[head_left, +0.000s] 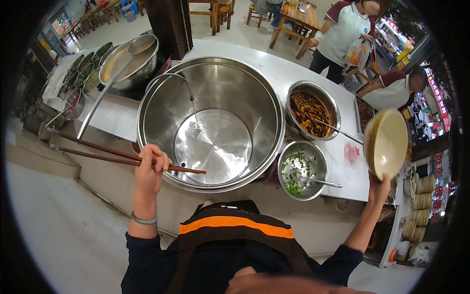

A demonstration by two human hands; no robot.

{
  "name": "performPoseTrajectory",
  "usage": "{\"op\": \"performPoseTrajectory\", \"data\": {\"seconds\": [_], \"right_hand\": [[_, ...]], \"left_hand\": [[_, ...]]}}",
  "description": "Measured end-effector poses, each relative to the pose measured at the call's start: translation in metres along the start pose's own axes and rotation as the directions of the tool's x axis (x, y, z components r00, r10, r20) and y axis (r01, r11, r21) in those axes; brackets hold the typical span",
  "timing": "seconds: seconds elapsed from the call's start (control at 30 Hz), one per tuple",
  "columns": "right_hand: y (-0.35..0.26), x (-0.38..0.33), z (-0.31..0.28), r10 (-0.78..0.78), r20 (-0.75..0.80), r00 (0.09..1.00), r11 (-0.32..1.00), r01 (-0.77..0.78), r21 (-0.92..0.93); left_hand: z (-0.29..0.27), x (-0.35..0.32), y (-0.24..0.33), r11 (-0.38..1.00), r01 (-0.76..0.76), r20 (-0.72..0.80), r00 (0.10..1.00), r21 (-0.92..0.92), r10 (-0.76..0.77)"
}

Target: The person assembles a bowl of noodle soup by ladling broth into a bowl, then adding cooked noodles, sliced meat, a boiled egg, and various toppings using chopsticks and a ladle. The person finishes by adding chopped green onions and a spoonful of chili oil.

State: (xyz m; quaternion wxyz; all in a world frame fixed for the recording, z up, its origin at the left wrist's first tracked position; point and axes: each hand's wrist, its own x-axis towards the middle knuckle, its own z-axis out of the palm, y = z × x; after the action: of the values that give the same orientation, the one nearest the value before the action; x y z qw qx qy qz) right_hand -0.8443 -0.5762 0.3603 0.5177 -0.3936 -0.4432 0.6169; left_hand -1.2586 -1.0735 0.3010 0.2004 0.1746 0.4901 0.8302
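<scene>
My left hand is closed round a pair of long brown chopsticks, over the near left rim of a big steel pot. A thin stream of water runs from a curved metal spout into that pot. Out to the right, my right hand grips a cream-coloured bowl at its lower edge, tilted so its inside shows. Between the pot and this bowl stand a steel basin of dark chilli sauce and a smaller basin of chopped greens, each with a spoon in it.
A steel basin of broth with a long-handled ladle stands at the left, beside several small containers. Stacked bowls fill a shelf at the right. Two people are beyond the counter, near wooden tables.
</scene>
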Motion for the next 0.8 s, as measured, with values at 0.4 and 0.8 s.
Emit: {"op": "performPoseTrajectory", "data": {"seconds": [0.4,0.8], "right_hand": [[0.198,0.179,0.415,0.390,0.367,0.844,0.916,-0.318,-0.242],[0.377,0.211,0.580,0.500,0.208,0.841,0.818,-0.380,-0.432]], "left_hand": [[0.010,-0.005,-0.016,0.997,0.047,-0.184,0.982,0.061,-0.035],[0.026,-0.018,-0.034,0.985,0.119,-0.468,0.883,0.123,-0.048]]}}
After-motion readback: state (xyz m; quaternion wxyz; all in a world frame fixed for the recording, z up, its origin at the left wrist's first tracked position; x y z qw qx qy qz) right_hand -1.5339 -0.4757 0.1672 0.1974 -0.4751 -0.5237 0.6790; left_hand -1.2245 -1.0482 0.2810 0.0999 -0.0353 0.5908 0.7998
